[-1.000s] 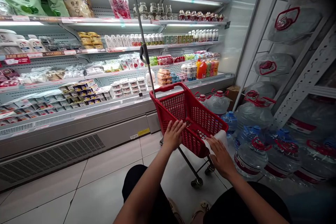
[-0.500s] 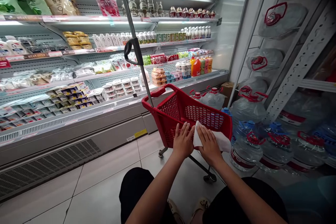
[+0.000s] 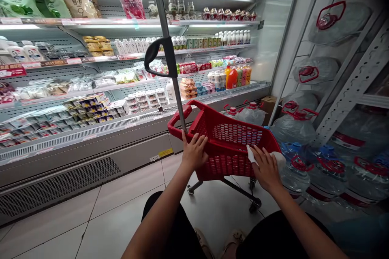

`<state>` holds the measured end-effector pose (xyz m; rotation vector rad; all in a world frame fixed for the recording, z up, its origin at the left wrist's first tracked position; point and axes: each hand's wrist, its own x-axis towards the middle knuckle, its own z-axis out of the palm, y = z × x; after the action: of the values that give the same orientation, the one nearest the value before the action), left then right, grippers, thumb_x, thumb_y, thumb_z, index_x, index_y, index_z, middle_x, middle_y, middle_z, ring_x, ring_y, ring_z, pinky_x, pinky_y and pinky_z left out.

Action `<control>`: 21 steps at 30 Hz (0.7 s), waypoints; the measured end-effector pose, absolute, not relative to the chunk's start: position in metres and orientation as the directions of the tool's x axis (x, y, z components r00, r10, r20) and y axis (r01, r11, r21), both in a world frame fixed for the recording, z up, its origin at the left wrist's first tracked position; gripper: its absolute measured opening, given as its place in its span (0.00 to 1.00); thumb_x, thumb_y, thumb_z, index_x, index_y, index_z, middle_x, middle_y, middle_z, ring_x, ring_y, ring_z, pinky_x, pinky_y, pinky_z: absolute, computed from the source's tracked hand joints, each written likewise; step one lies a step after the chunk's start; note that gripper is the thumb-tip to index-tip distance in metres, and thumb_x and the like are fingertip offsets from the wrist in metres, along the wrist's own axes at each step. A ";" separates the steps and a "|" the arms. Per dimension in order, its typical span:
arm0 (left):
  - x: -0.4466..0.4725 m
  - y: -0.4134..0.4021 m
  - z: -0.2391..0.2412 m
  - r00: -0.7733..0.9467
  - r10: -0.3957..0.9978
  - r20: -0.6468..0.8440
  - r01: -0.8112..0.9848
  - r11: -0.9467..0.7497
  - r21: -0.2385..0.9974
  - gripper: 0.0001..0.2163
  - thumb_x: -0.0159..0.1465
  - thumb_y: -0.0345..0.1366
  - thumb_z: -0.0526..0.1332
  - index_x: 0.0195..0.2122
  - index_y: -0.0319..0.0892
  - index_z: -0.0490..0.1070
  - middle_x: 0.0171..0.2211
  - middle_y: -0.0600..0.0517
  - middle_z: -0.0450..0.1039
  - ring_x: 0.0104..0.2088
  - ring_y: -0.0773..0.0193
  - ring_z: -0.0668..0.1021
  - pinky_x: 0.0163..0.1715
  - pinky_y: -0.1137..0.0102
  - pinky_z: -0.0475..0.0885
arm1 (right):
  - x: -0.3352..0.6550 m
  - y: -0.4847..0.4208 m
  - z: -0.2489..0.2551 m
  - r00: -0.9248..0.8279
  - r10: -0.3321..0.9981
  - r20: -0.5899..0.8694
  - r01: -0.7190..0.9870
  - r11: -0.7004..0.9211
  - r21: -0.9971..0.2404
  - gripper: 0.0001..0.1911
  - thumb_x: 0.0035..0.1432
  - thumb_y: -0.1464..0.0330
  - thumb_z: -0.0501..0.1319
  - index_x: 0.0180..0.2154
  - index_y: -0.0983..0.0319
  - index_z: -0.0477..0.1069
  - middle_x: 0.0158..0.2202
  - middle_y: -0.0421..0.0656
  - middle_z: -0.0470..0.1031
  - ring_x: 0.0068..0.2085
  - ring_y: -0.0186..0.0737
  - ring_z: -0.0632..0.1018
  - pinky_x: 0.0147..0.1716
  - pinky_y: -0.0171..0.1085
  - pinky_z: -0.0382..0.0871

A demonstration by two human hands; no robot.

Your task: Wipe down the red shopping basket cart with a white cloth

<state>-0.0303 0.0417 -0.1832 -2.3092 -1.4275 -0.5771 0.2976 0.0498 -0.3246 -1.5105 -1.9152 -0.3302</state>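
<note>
A small red shopping cart (image 3: pixel 226 166) with pierced plastic sides stands in front of me on dark wheels. My left hand (image 3: pixel 194 151) rests with spread fingers on its near side, close to the handle end. Against the right part of the near rim, my right hand (image 3: pixel 266 166) presses a white cloth (image 3: pixel 278 160), which shows on both sides of the fingers. A grey metal pole (image 3: pixel 163 8) with a black loop grip (image 3: pixel 161 57) rises from the cart's handle end. What lies under my left palm is hidden.
A lit refrigerated display (image 3: pixel 133 127) with bottles, tubs and pouches runs along the left and back. Large water bottles (image 3: pixel 299 125) crowd the right side, some on a white metal rack (image 3: pixel 343 77). Pale floor tiles (image 3: pixel 121 210) lie below; my knees flank the cart's near side.
My hands have moved apart: the left toward the cart's handle end, the right rightward along the rim with the cloth. The cart sits slightly further right and turned in view.
</note>
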 end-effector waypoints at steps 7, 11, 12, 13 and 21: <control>0.002 0.024 -0.187 0.373 0.752 0.544 0.908 -0.417 -0.045 0.27 0.66 0.37 0.59 0.67 0.51 0.66 0.63 0.51 0.73 0.64 0.43 0.70 0.70 0.34 0.24 | 0.190 0.054 -0.285 -0.282 0.701 0.655 0.854 0.495 -0.162 0.43 0.67 0.69 0.47 0.76 0.58 0.27 0.74 0.47 0.56 0.72 0.52 0.59 0.72 0.59 0.45; -0.004 0.019 -0.175 0.396 0.755 0.523 0.903 -0.423 -0.074 0.25 0.71 0.35 0.52 0.69 0.52 0.63 0.70 0.52 0.65 0.67 0.50 0.68 0.70 0.34 0.27 | 0.151 0.050 -0.270 -0.335 0.656 0.677 0.780 0.596 -0.192 0.44 0.66 0.69 0.49 0.76 0.63 0.29 0.73 0.51 0.57 0.73 0.51 0.58 0.73 0.56 0.47; -0.005 0.017 -0.172 0.403 0.754 0.519 0.903 -0.420 -0.091 0.26 0.71 0.34 0.51 0.70 0.52 0.62 0.72 0.51 0.60 0.69 0.49 0.65 0.70 0.34 0.30 | 0.148 0.049 -0.269 -0.338 0.652 0.679 0.769 0.608 -0.201 0.44 0.66 0.69 0.50 0.76 0.63 0.30 0.74 0.51 0.56 0.73 0.51 0.58 0.73 0.56 0.47; -0.005 0.015 -0.169 0.410 0.752 0.517 0.902 -0.417 -0.109 0.27 0.70 0.34 0.52 0.71 0.51 0.60 0.74 0.50 0.54 0.71 0.49 0.62 0.70 0.33 0.33 | 0.146 0.048 -0.267 -0.334 0.650 0.682 0.763 0.612 -0.209 0.44 0.66 0.69 0.50 0.76 0.64 0.30 0.74 0.51 0.56 0.73 0.51 0.57 0.73 0.56 0.47; 0.002 -0.001 -0.156 0.475 0.703 0.529 0.870 -0.467 -0.159 0.33 0.66 0.37 0.57 0.74 0.53 0.54 0.78 0.49 0.40 0.75 0.42 0.49 0.66 0.34 0.50 | 0.096 0.048 -0.244 -0.311 0.571 0.760 0.658 0.706 -0.262 0.31 0.72 0.62 0.48 0.73 0.54 0.51 0.76 0.49 0.51 0.74 0.58 0.54 0.63 0.66 0.61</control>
<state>0.0024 -0.0011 -0.1560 -2.3176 -1.3137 -0.5547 0.0960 0.0484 -0.2443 -0.9416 -2.0004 -0.1205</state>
